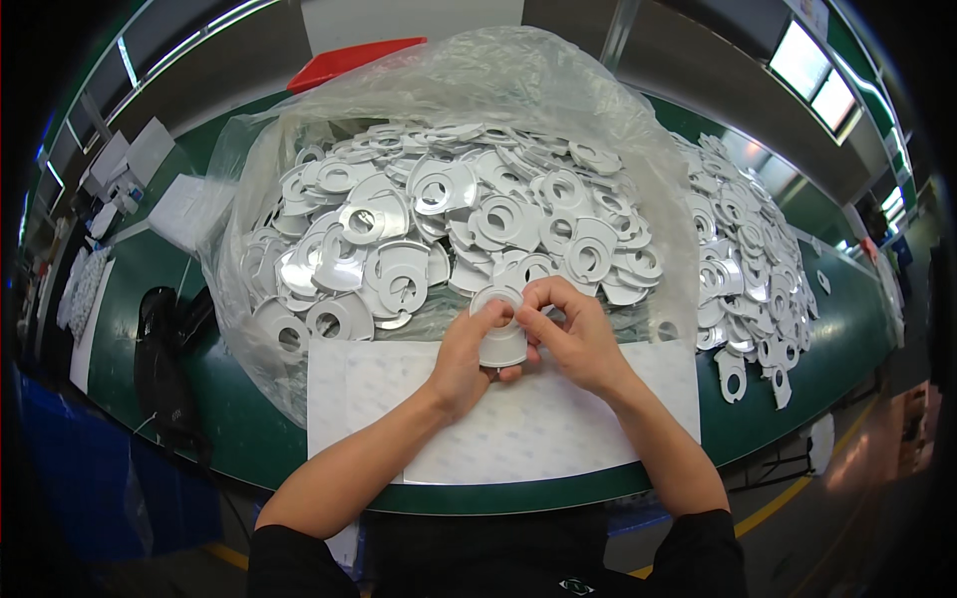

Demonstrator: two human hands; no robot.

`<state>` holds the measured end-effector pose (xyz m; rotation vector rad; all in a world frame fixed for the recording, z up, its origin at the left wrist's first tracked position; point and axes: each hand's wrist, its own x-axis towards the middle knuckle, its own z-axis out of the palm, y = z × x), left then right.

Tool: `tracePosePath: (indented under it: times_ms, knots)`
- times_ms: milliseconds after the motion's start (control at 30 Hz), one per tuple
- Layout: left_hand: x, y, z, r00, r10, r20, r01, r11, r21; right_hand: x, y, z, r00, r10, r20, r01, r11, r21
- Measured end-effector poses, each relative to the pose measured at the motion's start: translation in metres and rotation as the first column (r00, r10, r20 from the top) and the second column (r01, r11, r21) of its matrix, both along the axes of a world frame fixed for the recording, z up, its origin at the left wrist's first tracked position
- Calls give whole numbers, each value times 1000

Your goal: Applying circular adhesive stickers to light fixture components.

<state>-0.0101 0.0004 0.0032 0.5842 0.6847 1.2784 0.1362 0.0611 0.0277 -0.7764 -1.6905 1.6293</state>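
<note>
In front of me I hold a white plastic part point(504, 349) with a rounded outline and a large round hole near its upper end. My left hand point(461, 357) grips it from the left, thumb over the face by the hole and fingers curled beneath. From the right, my right hand point(578, 344) pinches at the part's edge beside the hole; its fingertips partly cover that rim. Just beyond both hands lies a heap of similar white parts point(434, 189), some with shiny faces, inside a large opened clear plastic bag point(653, 130).
A white sheet point(478, 439) covers the near middle of the green table point(778, 429). Another pile of similar parts point(743, 249) lies right of the bag. On the left are a black tool-like object point(164, 369) and white papers point(189, 209). A red tray point(349, 62) stands behind the bag.
</note>
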Motion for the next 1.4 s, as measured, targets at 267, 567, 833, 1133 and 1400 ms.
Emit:
tracePosePath:
  times_ms: [267, 567, 833, 1133, 1400]
  knots:
    - [0, -1, -1, 999, 31, -24, -31, 999, -31, -2, -1, -3, 1000, -14, 16, 14, 999, 46]
    - [1, -1, 0, 999, 39, -18, -39, 999, -26, 0, 0, -5, 984, -155, 86, 93, 863, 497]
    - [1, -1, 1, 999, 21, -43, -21, 1000, 6, 4, 0, 4, 996, -90, -11, 90, 995, -36]
    - [5, -4, -1, 992, -23, -124, 32, 997, 73, 1, -2, 9, 982, -186, 30, 188, 975, -117]
    - [7, -6, 1, 956, -57, -286, 100, 986, 136, 1, -4, 9, 970, -230, 81, 236, 969, -70]
